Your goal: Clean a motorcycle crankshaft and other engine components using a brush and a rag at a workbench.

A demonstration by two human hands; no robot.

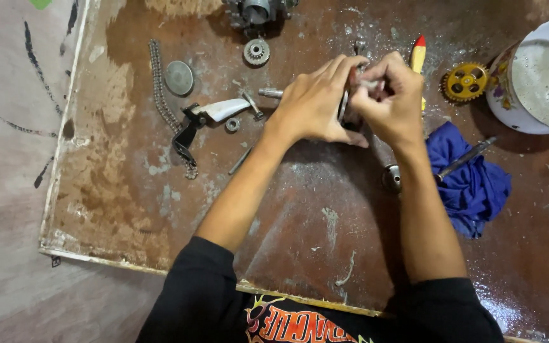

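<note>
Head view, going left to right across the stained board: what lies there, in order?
Chain → round metal disc → small toothed gear → left hand → right hand, both on a small metal part → yellow gear → blue rag → white bowl.

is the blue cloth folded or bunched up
Bunched up. The blue cloth lies in a crumpled heap with loose creases and ragged edges on the board, a metal rod resting across it.
</note>
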